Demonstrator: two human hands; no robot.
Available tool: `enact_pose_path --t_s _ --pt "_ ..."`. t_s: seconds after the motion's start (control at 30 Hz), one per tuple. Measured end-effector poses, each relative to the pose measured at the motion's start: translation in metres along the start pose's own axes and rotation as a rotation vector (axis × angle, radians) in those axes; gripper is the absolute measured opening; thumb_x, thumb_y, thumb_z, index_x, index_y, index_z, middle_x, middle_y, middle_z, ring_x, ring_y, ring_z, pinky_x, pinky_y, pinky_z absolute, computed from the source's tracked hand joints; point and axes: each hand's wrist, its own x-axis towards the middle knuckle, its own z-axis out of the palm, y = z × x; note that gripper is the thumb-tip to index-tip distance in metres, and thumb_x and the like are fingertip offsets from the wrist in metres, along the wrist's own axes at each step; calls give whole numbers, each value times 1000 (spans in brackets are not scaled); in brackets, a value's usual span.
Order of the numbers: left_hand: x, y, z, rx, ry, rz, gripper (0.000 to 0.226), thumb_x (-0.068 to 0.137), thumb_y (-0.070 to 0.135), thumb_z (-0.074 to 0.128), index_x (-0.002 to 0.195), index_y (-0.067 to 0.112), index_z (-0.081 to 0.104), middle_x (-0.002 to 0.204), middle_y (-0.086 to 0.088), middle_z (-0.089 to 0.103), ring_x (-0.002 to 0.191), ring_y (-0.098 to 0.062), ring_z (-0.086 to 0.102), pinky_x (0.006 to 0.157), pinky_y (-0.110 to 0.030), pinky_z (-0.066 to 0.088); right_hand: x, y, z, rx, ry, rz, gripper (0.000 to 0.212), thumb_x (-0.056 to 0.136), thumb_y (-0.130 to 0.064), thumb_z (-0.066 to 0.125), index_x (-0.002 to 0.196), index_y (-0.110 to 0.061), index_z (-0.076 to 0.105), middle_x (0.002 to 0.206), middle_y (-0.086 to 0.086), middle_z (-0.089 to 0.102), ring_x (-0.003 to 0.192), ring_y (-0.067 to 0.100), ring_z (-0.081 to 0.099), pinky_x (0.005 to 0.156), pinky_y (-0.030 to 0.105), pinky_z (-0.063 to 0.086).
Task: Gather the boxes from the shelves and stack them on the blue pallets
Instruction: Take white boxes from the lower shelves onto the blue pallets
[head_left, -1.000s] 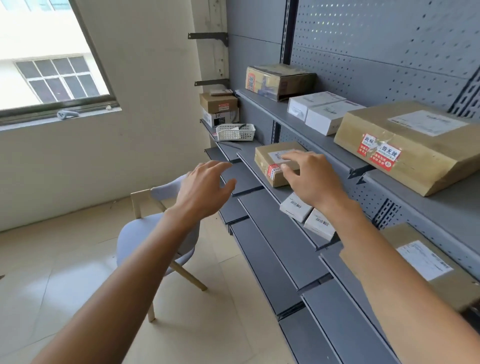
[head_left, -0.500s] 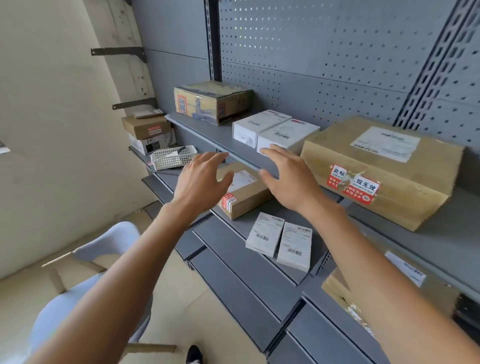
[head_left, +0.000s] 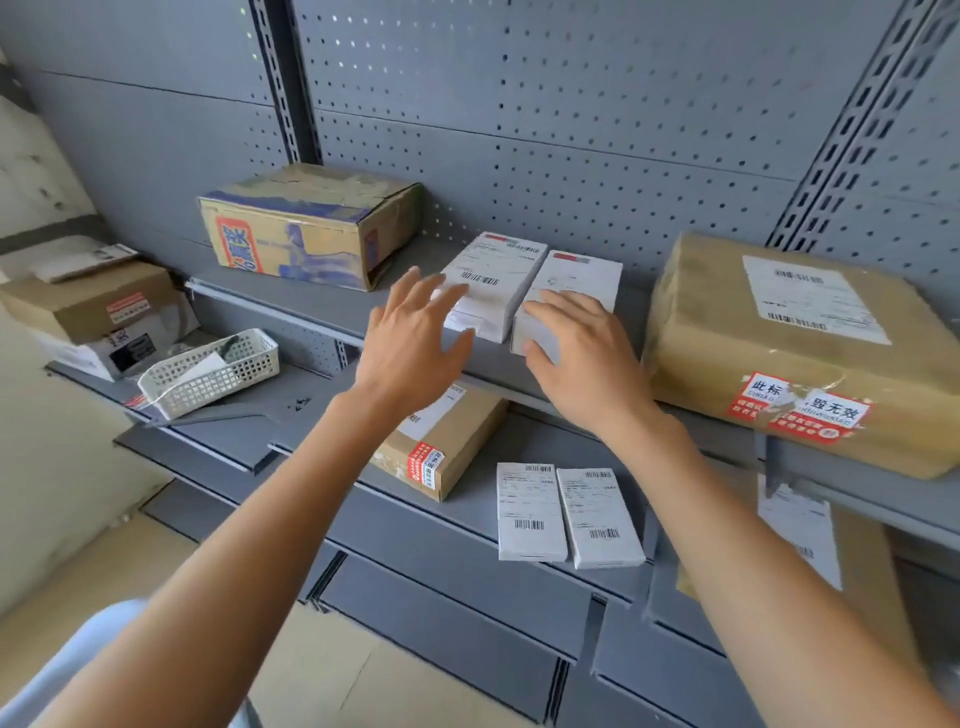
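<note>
The right hand (head_left: 582, 358) lays relaxed fingers (head_left: 550, 317) on the near end of the right white box (head_left: 576, 280), not curled round it. The left hand (head_left: 410, 338) hovers released, fingers spread, at the left white box (head_left: 493, 275). Both boxes lie flat, side by side, on the upper shelf (head_left: 322, 312), long axes running toward the pegboard (head_left: 571, 130).

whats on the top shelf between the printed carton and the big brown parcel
Two white boxes stand side by side there, seen in the head view. The left hand reaches the left one; the right hand rests on the right one.
</note>
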Motion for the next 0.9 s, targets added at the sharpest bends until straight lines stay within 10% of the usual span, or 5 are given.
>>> enact_pose_path --t_s 0.37,0.9 --pt "25 -7 21 -96 -13 177 46 98 36 58 143 26 52 155 -2 43 151 -29 22 116 -53 26 1 1 24 -184 4 199 43 89 -28 59 132 -21 59 137 -3 57 131 26 46 96 51 46" --pt "-17 -29 11 -208 190 142 38 90 51 59 117 24 62 134 3 58 140 -24 39 106 -49 39 -41 -18 35 -57 333 201 43 81 -45 70 108 -13 61 120 1 62 119 28 52 83 50 51"
